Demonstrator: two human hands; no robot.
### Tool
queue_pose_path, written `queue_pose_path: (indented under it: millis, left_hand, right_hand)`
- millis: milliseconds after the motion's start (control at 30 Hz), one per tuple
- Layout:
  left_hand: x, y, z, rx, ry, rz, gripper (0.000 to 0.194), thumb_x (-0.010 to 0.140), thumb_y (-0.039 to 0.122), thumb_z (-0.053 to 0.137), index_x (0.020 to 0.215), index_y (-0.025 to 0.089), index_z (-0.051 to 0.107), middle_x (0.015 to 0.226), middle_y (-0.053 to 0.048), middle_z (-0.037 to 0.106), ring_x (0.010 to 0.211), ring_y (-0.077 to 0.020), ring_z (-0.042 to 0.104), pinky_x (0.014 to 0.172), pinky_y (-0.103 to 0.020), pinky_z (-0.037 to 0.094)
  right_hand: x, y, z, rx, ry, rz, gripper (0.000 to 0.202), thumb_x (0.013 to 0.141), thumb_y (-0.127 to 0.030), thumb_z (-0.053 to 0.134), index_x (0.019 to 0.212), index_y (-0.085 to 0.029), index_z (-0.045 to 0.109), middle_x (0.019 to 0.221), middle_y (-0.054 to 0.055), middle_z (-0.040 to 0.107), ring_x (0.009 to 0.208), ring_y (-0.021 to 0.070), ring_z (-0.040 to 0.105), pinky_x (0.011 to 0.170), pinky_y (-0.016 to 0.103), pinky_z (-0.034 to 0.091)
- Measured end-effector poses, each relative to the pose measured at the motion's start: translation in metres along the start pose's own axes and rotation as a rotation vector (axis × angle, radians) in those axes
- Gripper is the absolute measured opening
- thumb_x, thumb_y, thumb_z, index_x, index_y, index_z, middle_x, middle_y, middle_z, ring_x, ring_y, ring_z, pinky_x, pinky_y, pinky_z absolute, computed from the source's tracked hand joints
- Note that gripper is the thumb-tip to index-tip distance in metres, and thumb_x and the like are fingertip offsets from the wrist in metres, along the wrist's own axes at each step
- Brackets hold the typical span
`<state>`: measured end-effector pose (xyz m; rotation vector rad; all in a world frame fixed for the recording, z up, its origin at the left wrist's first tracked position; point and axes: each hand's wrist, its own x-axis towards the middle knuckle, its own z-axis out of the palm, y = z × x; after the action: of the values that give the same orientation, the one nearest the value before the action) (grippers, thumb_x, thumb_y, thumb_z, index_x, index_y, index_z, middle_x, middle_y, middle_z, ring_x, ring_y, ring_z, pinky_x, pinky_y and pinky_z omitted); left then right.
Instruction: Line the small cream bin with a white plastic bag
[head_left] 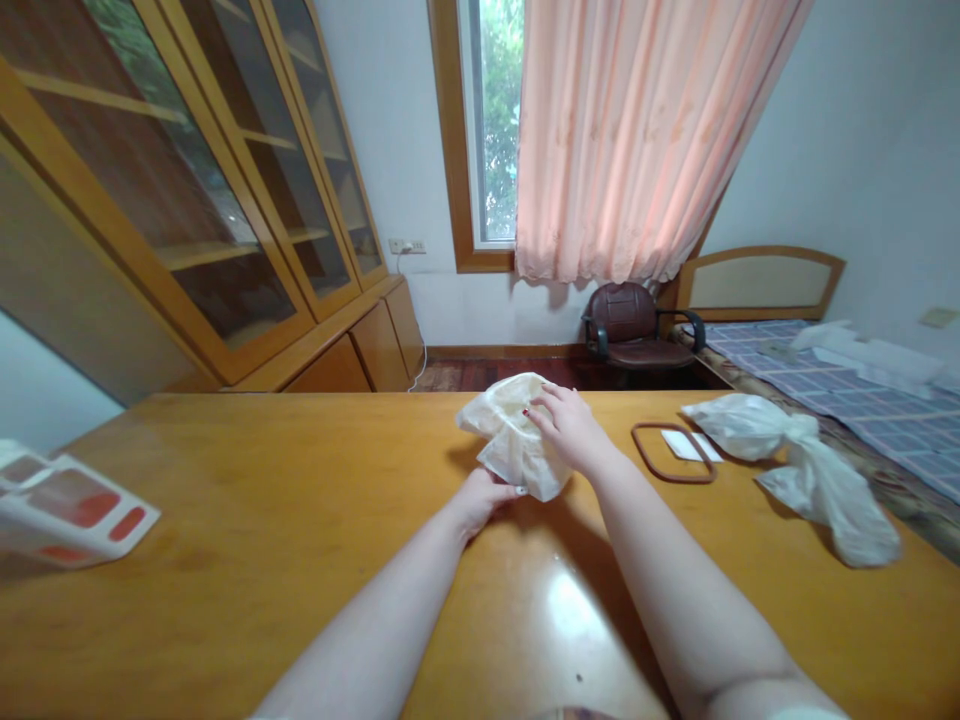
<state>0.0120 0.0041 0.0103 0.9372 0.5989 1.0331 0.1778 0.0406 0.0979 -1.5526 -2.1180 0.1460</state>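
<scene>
A cream cloth point(517, 455), crumpled and with its edges standing up, is held just over the wooden table in front of me. A paler curved line runs across its middle. My left hand point(484, 500) grips its lower edge from the near side, thumb on top and the other fingers mostly hidden beneath. From the right, my right hand point(566, 425) curls over the upper part, its fingertips pressed on the fabric. To the right lies a brown rounded-rectangular frame point(652, 465), with a small white piece point(690, 446) partly inside it.
A tied white plastic bag point(814, 465) lies at the table's point(262, 560) right side. On the left edge stands a white basket-like container point(82, 510) with red-orange showing through its openings. Beyond are a brown armchair point(637, 325), a bed point(810, 350) and a glass-fronted cabinet point(225, 250).
</scene>
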Motion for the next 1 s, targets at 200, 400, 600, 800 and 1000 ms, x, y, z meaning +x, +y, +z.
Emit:
queue_pose_path:
  millis: [200, 400, 600, 800, 1000]
  left_hand:
    - [-0.002, -0.004, -0.003, 0.018, 0.020, -0.046, 0.073, 0.057, 0.011, 0.082, 0.126, 0.021, 0.059, 0.123, -0.012, 0.064, 0.111, -0.0276, 0.060, 0.093, -0.038, 0.045]
    - [-0.001, -0.006, -0.014, 0.066, -0.084, -0.192, 0.070, 0.057, 0.006, 0.078, 0.124, 0.018, 0.060, 0.117, -0.011, 0.067, 0.110, -0.0270, 0.061, 0.093, -0.036, 0.045]
    - [-0.003, 0.000, -0.014, -0.102, -0.109, -0.128, 0.057, 0.066, 0.028, 0.082, 0.118, 0.019, 0.063, 0.124, -0.011, 0.064, 0.117, -0.0281, 0.058, 0.098, -0.039, 0.044]
    - [0.008, -0.010, -0.023, -0.173, 0.173, -0.097, 0.045, 0.070, 0.042, 0.079, 0.108, 0.022, 0.065, 0.109, -0.006, 0.070, 0.097, -0.0212, 0.065, 0.089, -0.038, 0.050]
    - [0.008, -0.016, -0.017, 0.002, 0.121, -0.156, 0.047, 0.064, 0.033, 0.083, 0.104, 0.014, 0.066, 0.104, -0.011, 0.070, 0.094, -0.0241, 0.066, 0.088, -0.040, 0.050]
  right_hand:
    - [0.003, 0.008, 0.007, 0.025, 0.036, 0.037, 0.046, 0.094, -0.045, 0.046, 0.124, -0.014, 0.061, 0.150, 0.020, 0.034, 0.141, 0.0266, 0.029, 0.114, 0.043, 0.022]
    - [0.007, 0.021, 0.017, 0.106, 0.093, -0.017, 0.044, 0.090, -0.045, 0.051, 0.118, -0.013, 0.065, 0.146, 0.019, 0.041, 0.138, 0.0302, 0.033, 0.113, 0.048, 0.026]
    - [0.009, 0.031, 0.019, 0.192, 0.152, 0.018, 0.048, 0.089, -0.045, 0.051, 0.124, -0.013, 0.059, 0.148, 0.020, 0.037, 0.139, 0.0307, 0.032, 0.114, 0.048, 0.025]
    - [0.014, 0.041, 0.026, 0.330, 0.148, 0.077, 0.058, 0.087, -0.047, 0.050, 0.132, -0.011, 0.051, 0.149, 0.022, 0.035, 0.140, 0.0291, 0.030, 0.115, 0.047, 0.023]
    - [0.018, 0.045, 0.040, 0.511, 0.248, 0.119, 0.066, 0.084, -0.050, 0.054, 0.138, -0.015, 0.042, 0.148, 0.019, 0.036, 0.140, 0.0278, 0.030, 0.116, 0.047, 0.022]
